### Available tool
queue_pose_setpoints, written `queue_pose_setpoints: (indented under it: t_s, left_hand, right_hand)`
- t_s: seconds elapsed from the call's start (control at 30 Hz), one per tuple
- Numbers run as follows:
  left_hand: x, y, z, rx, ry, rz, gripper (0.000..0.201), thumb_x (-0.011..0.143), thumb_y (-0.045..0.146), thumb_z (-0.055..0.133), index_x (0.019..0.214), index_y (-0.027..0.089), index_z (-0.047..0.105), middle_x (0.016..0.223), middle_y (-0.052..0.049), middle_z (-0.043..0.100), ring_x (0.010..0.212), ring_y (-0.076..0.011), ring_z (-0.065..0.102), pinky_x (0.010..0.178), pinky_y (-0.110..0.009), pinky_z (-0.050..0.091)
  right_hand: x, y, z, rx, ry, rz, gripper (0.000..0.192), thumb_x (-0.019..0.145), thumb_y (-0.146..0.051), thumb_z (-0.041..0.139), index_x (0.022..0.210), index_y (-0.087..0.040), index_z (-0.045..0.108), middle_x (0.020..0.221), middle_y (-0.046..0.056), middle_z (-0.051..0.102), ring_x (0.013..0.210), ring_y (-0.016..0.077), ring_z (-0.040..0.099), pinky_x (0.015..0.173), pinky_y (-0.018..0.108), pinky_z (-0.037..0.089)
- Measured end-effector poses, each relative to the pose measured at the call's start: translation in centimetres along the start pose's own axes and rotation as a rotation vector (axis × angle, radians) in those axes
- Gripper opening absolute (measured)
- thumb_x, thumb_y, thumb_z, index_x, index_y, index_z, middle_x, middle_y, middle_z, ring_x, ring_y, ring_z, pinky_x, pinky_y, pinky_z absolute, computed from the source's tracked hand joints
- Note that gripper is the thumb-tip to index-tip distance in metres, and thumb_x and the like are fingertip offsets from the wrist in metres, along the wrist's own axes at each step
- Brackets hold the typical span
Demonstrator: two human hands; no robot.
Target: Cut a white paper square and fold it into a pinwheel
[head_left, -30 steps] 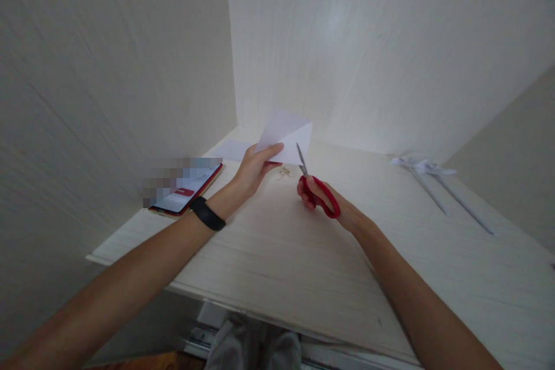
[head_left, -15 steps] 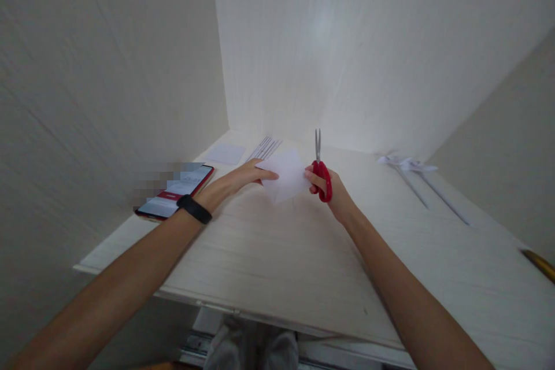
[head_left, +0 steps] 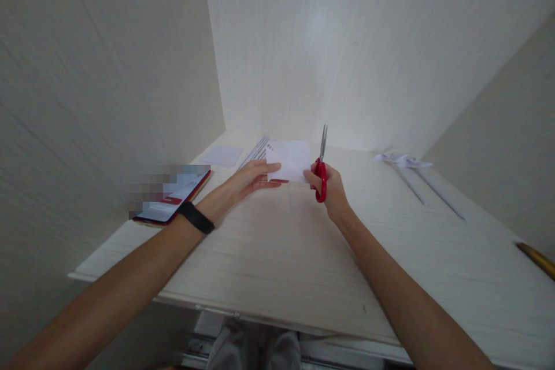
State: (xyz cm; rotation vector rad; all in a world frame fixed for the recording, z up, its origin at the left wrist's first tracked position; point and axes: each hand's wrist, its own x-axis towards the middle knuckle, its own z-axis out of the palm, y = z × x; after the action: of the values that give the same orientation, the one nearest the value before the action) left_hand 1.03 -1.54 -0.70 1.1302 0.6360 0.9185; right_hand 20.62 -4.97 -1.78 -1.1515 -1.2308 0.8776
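Note:
A white piece of paper [head_left: 289, 157] is held above the table between my two hands. My left hand [head_left: 255, 176] pinches its left edge, thumb on top and fingers underneath; dark marks show at its upper left corner and a red strip along its lower edge. My right hand [head_left: 329, 188] has the red handles of a pair of scissors [head_left: 321, 176] around its fingers, blades pointing up and away, slightly parted. The thumb and a fingertip of that same hand touch the paper's right edge.
Thin striped sticks or strips [head_left: 255, 151] lie behind my left hand, beside a flat white sheet [head_left: 222, 155]. A phone [head_left: 177, 193] rests at the left. Two paper pinwheel-like pieces on grey sticks [head_left: 437, 191] lie at the right. Walls [head_left: 281, 58] enclose the table [head_left: 269, 254].
The paper has turned in my hands and now shows printed marks and a red strip. The scissors have tilted slightly to the right, still in my right hand.

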Motion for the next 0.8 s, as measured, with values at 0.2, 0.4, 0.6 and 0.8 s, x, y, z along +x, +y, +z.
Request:
queue_pose_setpoints:
  t_s: [0.2, 0.4, 0.6, 0.8]
  left_hand:
    - [-0.16, -0.21, 0.51, 0.003, -0.025, -0.020, 0.035, 0.067, 0.015, 0.081, 0.101, 0.011, 0.072, 0.102, -0.012, 0.074, 0.087, -0.0176, 0.069, 0.081, -0.031, 0.056]
    - [0.22, -0.28, 0.06, -0.005, 0.067, 0.015, 0.024, 0.070, 0.018, 0.079, 0.092, 0.010, 0.073, 0.092, -0.011, 0.074, 0.079, -0.0146, 0.068, 0.074, -0.024, 0.055]
    - [0.05, -0.41, 0.36, 0.008, 0.089, 0.036, 0.028, 0.065, 0.020, 0.084, 0.089, 0.013, 0.073, 0.091, -0.007, 0.074, 0.078, -0.0122, 0.067, 0.072, -0.022, 0.052]
    - [0.06, -0.57, 0.70, 0.023, 0.139, 0.061, 0.027, 0.061, 0.021, 0.086, 0.081, 0.011, 0.070, 0.077, -0.004, 0.071, 0.062, -0.0089, 0.062, 0.065, -0.021, 0.052]
  right_hand:
    - [-0.14, -0.11, 0.03, 0.006, 0.024, -0.011, 0.028, 0.067, -0.040, 0.071, 0.074, -0.022, 0.050, 0.061, -0.006, 0.046, 0.053, 0.0103, 0.042, 0.052, 0.027, 0.035]
    - [-0.59, -0.74, 0.29, 0.022, -0.020, 0.013, 0.027, 0.067, -0.037, 0.071, 0.074, -0.022, 0.050, 0.056, -0.007, 0.047, 0.051, 0.0102, 0.043, 0.051, 0.026, 0.035]
    - [-0.83, -0.79, 0.53, 0.055, -0.016, 0.004, 0.026, 0.069, -0.036, 0.069, 0.074, -0.022, 0.047, 0.056, -0.007, 0.046, 0.051, 0.0096, 0.041, 0.050, 0.026, 0.032]
    - [-0.74, -0.71, 0.51, 0.051, -0.045, -0.004, 0.026, 0.072, -0.038, 0.068, 0.075, -0.023, 0.046, 0.056, -0.007, 0.047, 0.052, 0.0102, 0.042, 0.051, 0.026, 0.033]
